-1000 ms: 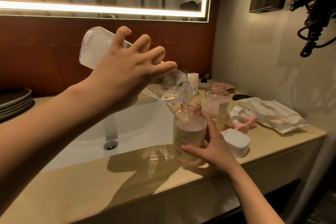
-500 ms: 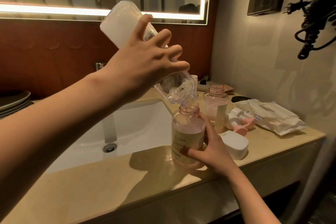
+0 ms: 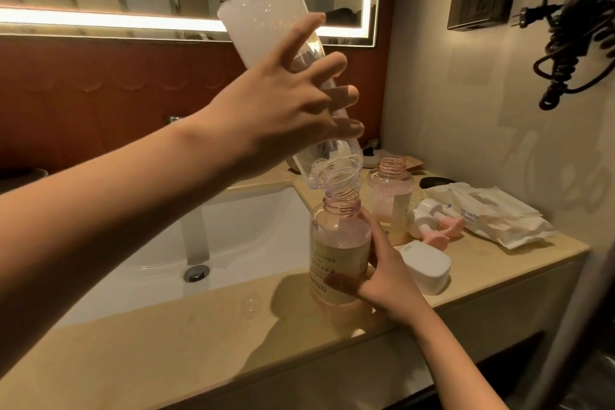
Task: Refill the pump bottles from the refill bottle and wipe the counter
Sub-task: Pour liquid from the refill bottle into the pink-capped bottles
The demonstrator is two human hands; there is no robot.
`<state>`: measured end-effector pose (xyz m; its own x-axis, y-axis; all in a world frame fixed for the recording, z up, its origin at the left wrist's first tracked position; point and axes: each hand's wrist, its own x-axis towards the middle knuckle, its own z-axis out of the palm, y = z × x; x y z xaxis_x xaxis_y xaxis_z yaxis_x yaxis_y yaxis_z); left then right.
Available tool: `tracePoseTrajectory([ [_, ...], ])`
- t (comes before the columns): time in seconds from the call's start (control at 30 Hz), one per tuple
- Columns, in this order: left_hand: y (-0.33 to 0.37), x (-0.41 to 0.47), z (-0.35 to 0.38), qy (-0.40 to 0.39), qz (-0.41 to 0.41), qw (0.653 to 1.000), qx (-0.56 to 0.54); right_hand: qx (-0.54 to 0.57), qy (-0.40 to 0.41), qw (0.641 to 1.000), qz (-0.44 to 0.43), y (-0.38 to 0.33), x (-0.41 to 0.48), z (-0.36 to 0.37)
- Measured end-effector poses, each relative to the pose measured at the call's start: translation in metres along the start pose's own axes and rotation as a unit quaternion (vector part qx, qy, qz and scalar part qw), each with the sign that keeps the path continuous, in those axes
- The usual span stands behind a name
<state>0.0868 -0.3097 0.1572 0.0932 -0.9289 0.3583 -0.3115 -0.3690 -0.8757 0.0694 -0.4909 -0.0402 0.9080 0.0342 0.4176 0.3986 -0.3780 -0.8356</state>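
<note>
My left hand grips the clear refill bottle, which is tipped steeply, neck down, foam at its raised base. Its threaded mouth rests over the open neck of a pink pump bottle standing on the beige counter. My right hand wraps that bottle's right side and holds it upright. The bottle is filled to roughly three quarters. A second open pink bottle stands just behind it. Two pump heads lie to the right, white and pink.
A white sink basin with a drain lies left of the bottles. A white cap or box sits by my right wrist. A pack of wet wipes lies at the counter's right end. A hair dryer cord hangs on the right wall.
My left hand has raised the refill bottle's base, from nearly level to steeply upended, and brought its mouth onto the pump bottle's neck. My right hand has kept hold of the pump bottle.
</note>
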Motion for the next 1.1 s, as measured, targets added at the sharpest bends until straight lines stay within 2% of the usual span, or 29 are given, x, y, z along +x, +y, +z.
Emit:
tracePoseTrajectory([
  [0.17, 0.002, -0.007, 0.003, 0.011, -0.031, 0.999, -0.023, -0.011, -0.003, 1.000, 0.005, 0.002, 0.000, 0.000],
  [0.5, 0.014, -0.046, 0.013, -0.060, -0.141, 0.987, -0.055, -0.038, 0.007, 0.999, -0.002, -0.001, -0.001, 0.000],
  [0.73, 0.032, -0.071, 0.025, -0.106, -0.217, 0.966, -0.094, -0.052, 0.007, 0.999, 0.008, -0.001, -0.001, 0.001],
  [0.87, 0.049, -0.083, 0.031, -0.136, -0.271, 0.938, -0.166, -0.058, 0.008, 0.998, 0.010, 0.000, 0.000, 0.000],
  [0.97, 0.063, -0.091, 0.034, -0.121, -0.314, 0.911, -0.236, -0.050, 0.009, 0.999, 0.009, -0.001, 0.000, 0.000],
  [1.03, 0.073, -0.095, 0.035, -0.105, -0.347, 0.883, -0.297, -0.045, 0.011, 0.999, 0.009, -0.002, -0.001, 0.000],
  [1.1, 0.081, -0.098, 0.034, -0.088, -0.389, 0.836, -0.377, -0.042, 0.014, 0.999, 0.013, -0.002, 0.000, 0.001],
])
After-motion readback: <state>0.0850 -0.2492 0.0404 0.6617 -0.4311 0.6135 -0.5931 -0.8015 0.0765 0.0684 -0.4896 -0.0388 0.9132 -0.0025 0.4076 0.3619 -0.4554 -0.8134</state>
